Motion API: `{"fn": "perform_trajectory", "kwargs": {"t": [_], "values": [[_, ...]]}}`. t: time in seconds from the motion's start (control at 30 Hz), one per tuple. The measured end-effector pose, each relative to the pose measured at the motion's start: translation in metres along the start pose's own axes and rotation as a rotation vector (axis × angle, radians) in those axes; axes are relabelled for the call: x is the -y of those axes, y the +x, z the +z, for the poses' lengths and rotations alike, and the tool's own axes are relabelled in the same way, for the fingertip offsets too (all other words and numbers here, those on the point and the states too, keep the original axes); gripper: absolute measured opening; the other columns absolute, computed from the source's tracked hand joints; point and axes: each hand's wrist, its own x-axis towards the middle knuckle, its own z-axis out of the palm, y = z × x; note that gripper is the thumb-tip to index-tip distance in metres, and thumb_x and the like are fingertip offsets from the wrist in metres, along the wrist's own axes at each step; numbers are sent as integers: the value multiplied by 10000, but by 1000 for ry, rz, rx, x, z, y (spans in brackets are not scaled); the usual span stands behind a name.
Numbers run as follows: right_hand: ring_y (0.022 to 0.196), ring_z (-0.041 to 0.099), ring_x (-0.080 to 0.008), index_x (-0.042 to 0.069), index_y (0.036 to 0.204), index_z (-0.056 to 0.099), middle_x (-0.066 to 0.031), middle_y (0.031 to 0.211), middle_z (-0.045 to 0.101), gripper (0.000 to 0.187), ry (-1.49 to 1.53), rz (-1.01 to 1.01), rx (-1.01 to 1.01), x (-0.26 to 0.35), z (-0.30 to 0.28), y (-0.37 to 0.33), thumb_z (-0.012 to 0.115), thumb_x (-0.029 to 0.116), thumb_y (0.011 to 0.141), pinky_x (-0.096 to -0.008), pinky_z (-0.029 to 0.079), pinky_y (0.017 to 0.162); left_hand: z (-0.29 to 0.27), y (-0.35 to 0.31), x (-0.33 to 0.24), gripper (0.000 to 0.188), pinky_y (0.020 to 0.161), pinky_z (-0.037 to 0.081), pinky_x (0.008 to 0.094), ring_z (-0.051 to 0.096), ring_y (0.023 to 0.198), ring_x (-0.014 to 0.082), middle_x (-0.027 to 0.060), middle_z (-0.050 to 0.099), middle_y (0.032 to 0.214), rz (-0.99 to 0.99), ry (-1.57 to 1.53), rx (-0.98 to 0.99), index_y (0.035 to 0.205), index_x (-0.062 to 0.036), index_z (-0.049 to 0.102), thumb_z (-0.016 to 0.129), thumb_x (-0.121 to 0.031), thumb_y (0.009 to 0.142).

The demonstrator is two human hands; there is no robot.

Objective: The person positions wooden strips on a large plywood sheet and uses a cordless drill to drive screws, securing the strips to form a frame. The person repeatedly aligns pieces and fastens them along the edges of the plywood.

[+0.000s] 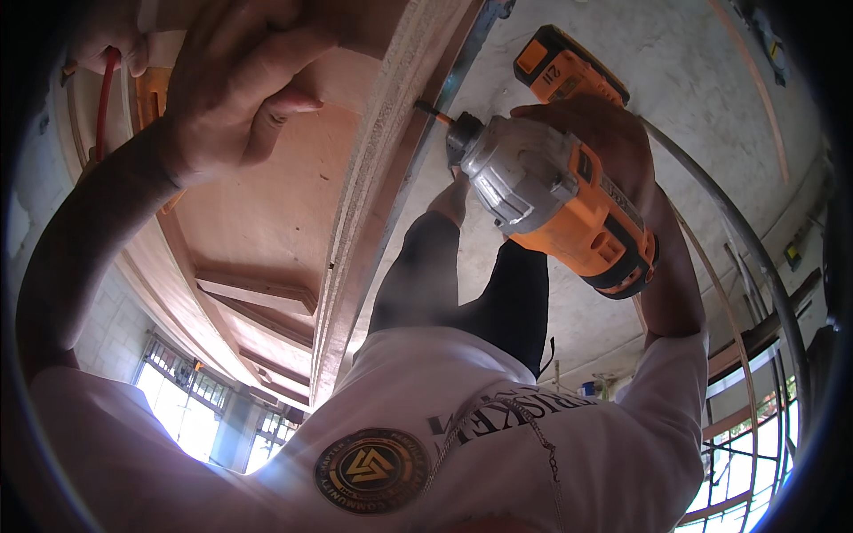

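Note:
My right hand (606, 135) is wrapped round the grip of an orange and grey cordless impact driver (555, 200), with its battery (569, 69) at the far end of the grip. The driver's bit (433, 112) points left towards the raw edge of a wooden panel (378, 147); its dark tip looks close to the wood, but contact cannot be told. My left hand (244, 98) lies over the plywood cabinet frame (267, 209), thumb and fingers apart, holding nothing that I can see. Some of its fingers run into the dark upper rim.
Another person's hand (111, 40) at the far upper left is by a thin red rod-like thing (106, 102). Wooden cross-pieces (258, 290) sit inside the frame. A curved dark pipe (724, 204) and barred windows (182, 395) stand around. Pale concrete floor (702, 98) lies to the right.

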Motion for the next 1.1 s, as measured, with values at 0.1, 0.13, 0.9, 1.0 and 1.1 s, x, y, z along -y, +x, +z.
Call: {"fn": "perform_trajectory", "kwargs": {"t": [0.1,0.13,0.9,1.0,1.1], "values": [[904,726,-251,39,1208,683,-87,1105,747,568,-42,-47,-2,1,-3,6,844,246,703,-369,585,802,-2,4,-1,428,965,477,462,568,1141,348,166,602,1297,26,16,8,1324,-49,570,667,-271,972],[902,723,-235,45,1206,683,-76,1093,746,621,-50,-75,-14,1,-4,7,888,249,656,-362,595,791,-2,5,-1,423,965,476,470,569,1140,353,168,601,1295,33,20,4,1325,-50,567,661,-270,976],[882,746,-207,75,1216,702,-94,1077,754,472,-170,-101,-30,0,-5,13,788,254,787,-372,562,741,6,6,-7,474,936,467,491,573,1091,385,188,563,1251,-16,19,-62,1320,-54,579,721,-236,906],[958,742,-212,72,1231,691,-98,1139,746,472,-162,-113,-84,4,0,5,792,246,803,-373,575,778,4,6,-6,475,944,463,491,563,1107,390,190,562,1255,-42,34,-59,1314,-53,580,713,-273,914],[1030,732,-245,63,1243,679,-111,1184,737,494,-86,82,-172,28,3,-28,810,248,804,-377,582,817,0,12,-9,456,971,445,496,544,1139,393,189,565,1248,-69,-7,-56,1299,-54,587,688,-299,929]]}}
